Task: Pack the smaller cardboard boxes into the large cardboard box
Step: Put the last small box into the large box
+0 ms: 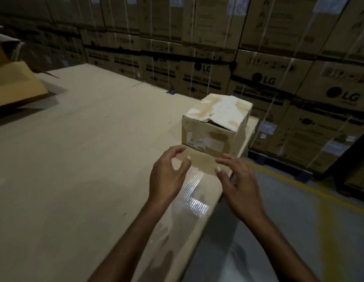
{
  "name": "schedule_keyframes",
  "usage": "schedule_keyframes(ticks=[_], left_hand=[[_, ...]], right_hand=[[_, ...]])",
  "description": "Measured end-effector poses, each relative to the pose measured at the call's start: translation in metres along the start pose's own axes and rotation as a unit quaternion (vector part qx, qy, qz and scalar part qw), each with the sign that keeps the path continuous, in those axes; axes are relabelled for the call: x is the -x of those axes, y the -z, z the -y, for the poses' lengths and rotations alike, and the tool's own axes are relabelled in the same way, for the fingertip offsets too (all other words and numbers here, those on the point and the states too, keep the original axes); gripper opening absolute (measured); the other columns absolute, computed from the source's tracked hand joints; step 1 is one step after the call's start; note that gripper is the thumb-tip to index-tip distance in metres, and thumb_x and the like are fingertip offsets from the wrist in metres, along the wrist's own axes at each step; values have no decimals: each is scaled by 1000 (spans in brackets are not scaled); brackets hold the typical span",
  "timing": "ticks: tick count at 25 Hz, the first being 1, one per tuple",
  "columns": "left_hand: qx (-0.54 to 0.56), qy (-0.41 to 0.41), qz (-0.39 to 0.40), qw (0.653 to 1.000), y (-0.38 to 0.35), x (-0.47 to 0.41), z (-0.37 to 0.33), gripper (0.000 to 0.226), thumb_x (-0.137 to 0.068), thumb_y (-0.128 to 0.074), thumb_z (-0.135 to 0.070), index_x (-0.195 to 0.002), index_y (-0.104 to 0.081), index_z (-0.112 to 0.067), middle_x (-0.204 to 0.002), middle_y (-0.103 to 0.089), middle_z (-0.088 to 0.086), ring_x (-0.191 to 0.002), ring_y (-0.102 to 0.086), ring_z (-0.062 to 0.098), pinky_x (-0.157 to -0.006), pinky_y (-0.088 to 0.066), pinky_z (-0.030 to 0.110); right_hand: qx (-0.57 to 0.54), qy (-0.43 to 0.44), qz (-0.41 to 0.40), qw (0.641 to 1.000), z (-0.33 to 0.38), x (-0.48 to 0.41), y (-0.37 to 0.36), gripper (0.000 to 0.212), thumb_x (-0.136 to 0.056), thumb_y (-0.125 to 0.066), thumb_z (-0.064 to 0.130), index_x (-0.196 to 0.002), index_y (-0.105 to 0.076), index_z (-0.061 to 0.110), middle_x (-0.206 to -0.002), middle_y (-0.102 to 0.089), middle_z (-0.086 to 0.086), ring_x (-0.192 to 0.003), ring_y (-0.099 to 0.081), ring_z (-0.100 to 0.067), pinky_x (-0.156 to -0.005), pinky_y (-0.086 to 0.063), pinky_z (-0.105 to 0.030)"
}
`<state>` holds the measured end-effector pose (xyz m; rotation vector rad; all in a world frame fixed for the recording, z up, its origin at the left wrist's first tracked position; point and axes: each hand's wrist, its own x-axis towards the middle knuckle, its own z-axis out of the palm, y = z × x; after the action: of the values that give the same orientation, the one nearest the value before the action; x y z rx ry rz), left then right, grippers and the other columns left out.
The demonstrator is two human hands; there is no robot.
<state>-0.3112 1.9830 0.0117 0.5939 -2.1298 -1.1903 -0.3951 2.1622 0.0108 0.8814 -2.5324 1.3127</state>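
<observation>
A small worn cardboard box (215, 127) with torn white tape on its top stands near the right corner of a wide flat cardboard surface (79, 151). My left hand (168, 176) and my right hand (236, 180) hover just in front of that box, a short gap from it, fingers spread and slightly bent, holding nothing. At the far left, part of a large open cardboard box (12, 78) with a raised flap shows at the frame's edge.
Stacked washing-machine cartons (264, 78) form a wall behind the surface and along the right. A grey floor with a yellow line (311, 186) lies to the right, below the surface's taped edge (197, 202).
</observation>
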Motion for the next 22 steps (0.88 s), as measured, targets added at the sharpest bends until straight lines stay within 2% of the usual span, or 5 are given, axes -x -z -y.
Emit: schedule_keyframes(ticks=[4,8,12,16,22], left_hand=[[-37,-20,15,999,-67,-115,-8,40,-98,-57,-54,-132,-62,-33,-137,-60,-5,-125,-55,14,-100,-49,39],[-159,14,31,987,-131,-212,4,49,-102,-45,-56,-146,-50,-36,-161,-36,0,-146,-33,21,-114,-28,48],[-206,95,50,973,-161,-264,37,61,-97,-58,-50,-152,-41,-32,-164,-29,2,-149,-25,26,-116,-28,51],[-82,191,24,978,-158,-277,52,98,-68,-72,-72,-148,-44,-23,-146,-51,6,-129,-53,27,-104,-49,47],[-12,195,-68,978,-107,-215,28,60,-68,-75,-68,-109,-67,-25,-107,-70,-3,-94,-68,17,-79,-58,38]], right_hand=[[32,-26,-38,998,-56,-113,-11,40,-104,-50,47,-137,-64,30,-155,-47,2,-143,-37,-22,-114,-32,-41],[112,-79,61,989,-103,-196,-33,58,-105,-28,62,-152,-48,36,-172,-15,-7,-156,-14,-28,-121,-23,-48],[63,-100,10,993,-124,-221,-47,44,-103,-46,57,-134,-68,34,-172,-15,-4,-154,-25,-28,-118,-35,-43],[-92,-217,-30,971,-126,-245,-47,66,-87,-74,49,-142,-44,27,-164,-26,-5,-139,-44,-29,-100,-43,-35],[-204,-178,56,961,-123,-227,-24,76,-89,-76,43,-153,-36,39,-158,-41,9,-143,-42,-20,-111,-39,-38]])
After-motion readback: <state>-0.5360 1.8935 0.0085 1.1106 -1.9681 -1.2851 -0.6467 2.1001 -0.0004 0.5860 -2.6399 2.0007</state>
